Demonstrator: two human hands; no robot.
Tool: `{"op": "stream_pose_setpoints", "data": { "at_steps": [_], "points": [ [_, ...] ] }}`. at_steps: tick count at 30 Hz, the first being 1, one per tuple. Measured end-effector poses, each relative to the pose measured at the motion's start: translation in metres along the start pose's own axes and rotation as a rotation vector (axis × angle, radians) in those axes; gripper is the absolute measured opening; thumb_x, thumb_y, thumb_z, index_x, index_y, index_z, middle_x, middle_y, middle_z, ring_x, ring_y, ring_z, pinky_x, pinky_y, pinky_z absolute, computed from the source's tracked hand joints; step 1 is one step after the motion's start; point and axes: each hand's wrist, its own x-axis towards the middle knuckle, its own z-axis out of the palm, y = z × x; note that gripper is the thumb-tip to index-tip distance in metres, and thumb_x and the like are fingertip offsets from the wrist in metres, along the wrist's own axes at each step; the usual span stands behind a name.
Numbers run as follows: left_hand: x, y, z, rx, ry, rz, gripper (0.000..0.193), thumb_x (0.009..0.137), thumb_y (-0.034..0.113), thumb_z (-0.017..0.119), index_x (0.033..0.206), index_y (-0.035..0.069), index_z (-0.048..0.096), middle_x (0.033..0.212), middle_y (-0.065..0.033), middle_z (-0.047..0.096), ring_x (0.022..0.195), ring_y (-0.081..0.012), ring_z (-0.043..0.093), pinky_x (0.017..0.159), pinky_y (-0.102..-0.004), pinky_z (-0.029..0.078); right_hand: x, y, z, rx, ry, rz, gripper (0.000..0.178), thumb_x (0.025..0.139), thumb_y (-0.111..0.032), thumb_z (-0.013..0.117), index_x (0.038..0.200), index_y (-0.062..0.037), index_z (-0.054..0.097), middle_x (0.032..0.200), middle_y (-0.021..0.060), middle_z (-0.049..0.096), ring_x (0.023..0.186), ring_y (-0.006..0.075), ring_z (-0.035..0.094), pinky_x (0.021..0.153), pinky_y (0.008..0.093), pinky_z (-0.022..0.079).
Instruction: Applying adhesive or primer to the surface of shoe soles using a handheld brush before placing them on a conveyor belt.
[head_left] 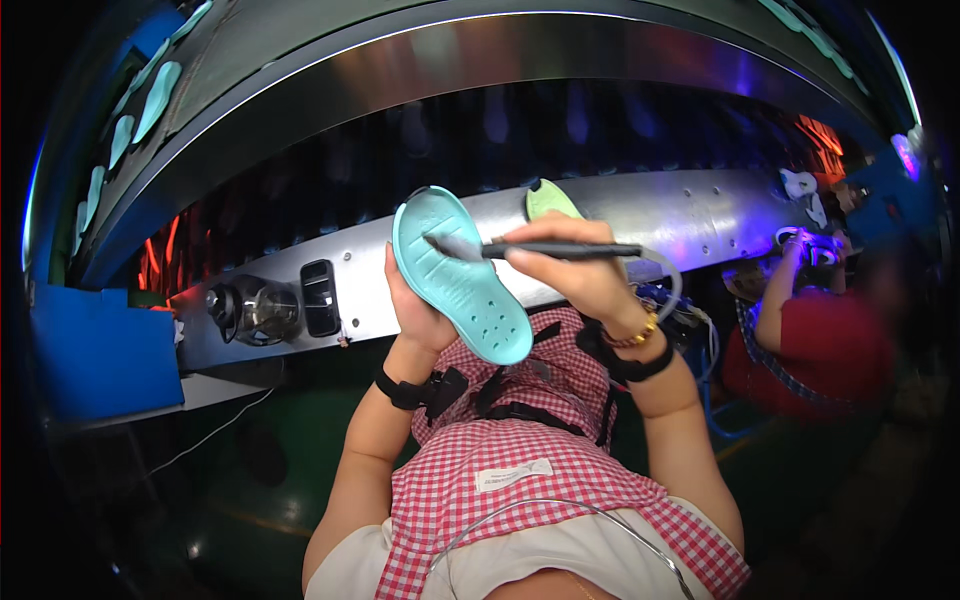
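Observation:
My left hand [418, 312] is wrapped round the underside and left edge of a turquoise shoe sole [462, 285], tilted over the metal ledge. Grooves cross its upper part, and small holes dot its rounded lower end. In my right hand [577, 262] is a slim black pen-shaped tool [560, 250] with a pale hose trailing from its rear. Its blurred front end lies over the grooved part of the sole; whether the dark tip touches the surface I cannot tell. Just beyond my right hand, a light green sole [550, 199] rests on the ledge, partly covered by my fingers.
On the metal ledge [375, 270] stand a dark glass jug [255, 310] and a black phone-like object [320, 298]. More soles [157, 100] lie on the conveyor at the far left. A person in red [820, 345] works at the right. A blue box [100, 350] stands left.

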Motion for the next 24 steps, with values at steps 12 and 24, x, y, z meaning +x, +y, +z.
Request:
{"op": "stream_pose_setpoints", "data": {
  "at_steps": [12,24],
  "points": [
    [-0.004,0.005,0.008,-0.014,0.122,0.117,0.074,0.079,0.064,0.016,0.116,0.006,0.043,0.1,-0.0176,0.055,0.086,-0.0306,0.056,0.075,-0.0412,0.047,-0.012,0.001,0.003,-0.209,-0.339,-0.043,0.021,0.067,-0.005,0.067,0.089,-0.0041,0.065,0.079,0.0082,0.061,0.072,0.0136,0.058,0.067,0.0239,0.046],
    [0.0,0.027,-0.002,0.056,-0.014,0.427,0.082,0.074,0.071,0.019,0.119,0.006,0.041,0.101,-0.0186,0.051,0.083,-0.0295,0.053,0.073,-0.0417,0.044,-0.021,0.011,-0.01,-0.016,-0.192,-0.049,0.026,0.066,-0.001,0.067,0.091,-0.0065,0.065,0.091,0.0092,0.063,0.078,0.0209,0.058,0.075,0.0295,0.046]
  ]
}}
